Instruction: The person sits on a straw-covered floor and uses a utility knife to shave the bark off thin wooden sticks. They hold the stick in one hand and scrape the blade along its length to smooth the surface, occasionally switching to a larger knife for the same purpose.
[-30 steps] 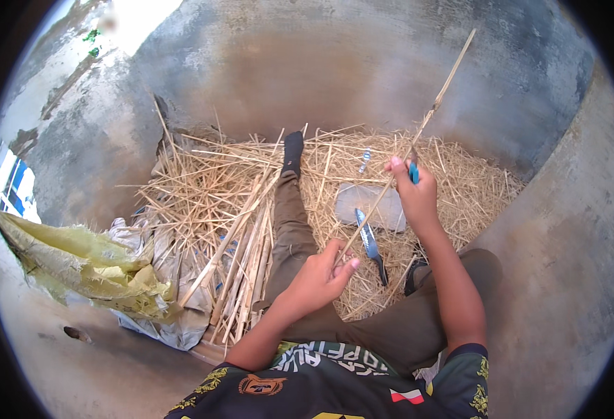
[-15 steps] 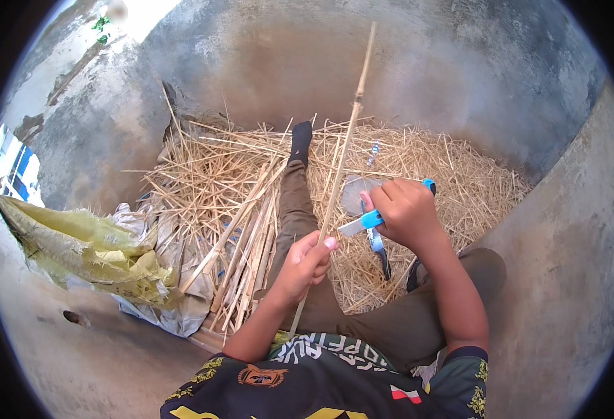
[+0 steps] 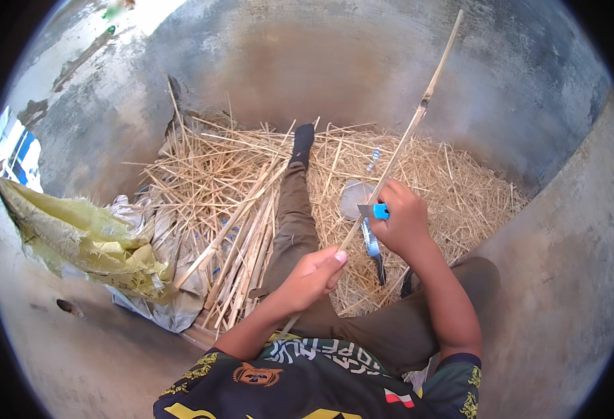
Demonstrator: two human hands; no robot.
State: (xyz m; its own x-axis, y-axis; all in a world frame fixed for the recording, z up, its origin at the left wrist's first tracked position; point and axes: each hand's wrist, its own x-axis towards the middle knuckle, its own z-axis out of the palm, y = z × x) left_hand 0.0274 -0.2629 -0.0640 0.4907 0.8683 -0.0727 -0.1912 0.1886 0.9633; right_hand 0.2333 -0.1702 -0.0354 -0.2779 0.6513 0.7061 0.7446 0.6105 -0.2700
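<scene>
A long, thin bamboo strip (image 3: 406, 140) slants up and to the right across the middle, with a dark node in its upper part. My left hand (image 3: 314, 279) is closed around its lower part, thumb lying along it. In my right hand (image 3: 401, 218) is a blue utility knife (image 3: 381, 211), gripped in a fist, its blade (image 3: 367, 210) lying against the strip above my left hand. Most of the knife's handle is hidden by my fingers. The strip's lower end reaches back to my shirt.
Bamboo strips (image 3: 240, 272) lie piled left of my outstretched leg (image 3: 294, 209). Shavings (image 3: 461, 188) cover the floor, with a grey flat piece (image 3: 353, 198) and a blue, black-ended tool (image 3: 372, 244). A yellow sack (image 3: 87, 237) lies left; concrete walls (image 3: 321, 63) surround me.
The strip has tilted to the right, and my left hand has moved slightly right and down. My right hand has lowered and turned, bringing the blade onto the strip.
</scene>
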